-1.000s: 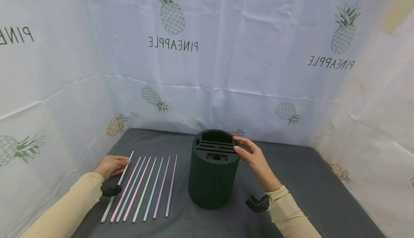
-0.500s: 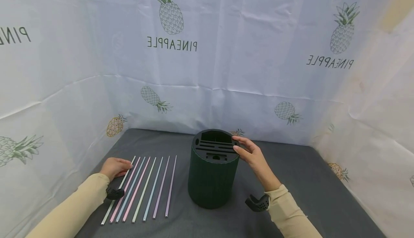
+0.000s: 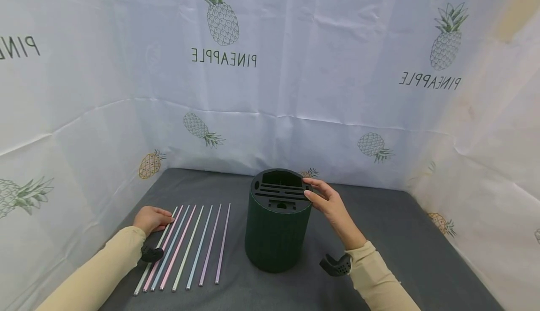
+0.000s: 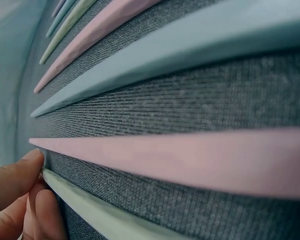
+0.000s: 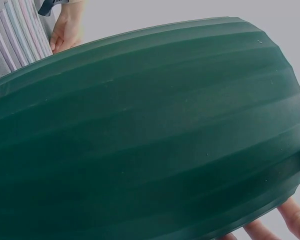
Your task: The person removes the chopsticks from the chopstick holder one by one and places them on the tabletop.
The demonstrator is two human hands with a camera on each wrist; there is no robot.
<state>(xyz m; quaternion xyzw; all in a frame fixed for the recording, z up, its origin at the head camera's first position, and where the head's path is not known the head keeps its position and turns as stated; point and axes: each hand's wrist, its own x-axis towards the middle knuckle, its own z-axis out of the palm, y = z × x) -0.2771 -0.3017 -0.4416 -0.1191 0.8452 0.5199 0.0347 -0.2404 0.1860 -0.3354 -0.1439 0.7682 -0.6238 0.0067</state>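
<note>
My left hand (image 3: pixel 152 219) pinches the thin far end of a pale green chopstick (image 3: pixel 145 276), the leftmost of a row. In the left wrist view the thumb (image 4: pixel 34 156) and fingers meet at its tip, right beside the tip of a pink chopstick (image 4: pixel 140 152). My right hand (image 3: pixel 333 208) rests its fairly straight, spread fingers on the right top rim of a dark green round knife block (image 3: pixel 276 240). The block stands upright; its black top has slots and a wide opening. Part of the right hand is hidden behind the block in the right wrist view.
Several pink, blue, yellow-green and purple chopsticks (image 3: pixel 222 250) lie side by side between the left hand and the block. Everything is on a dark grey cloth-covered table (image 3: pixel 379 245). White pineapple-print curtains (image 3: pixel 295 90) enclose its back and sides.
My left hand has brought the pale green chopstick down and to the right, closer to the pink one and in line with the row. The right hand and block stay put.
</note>
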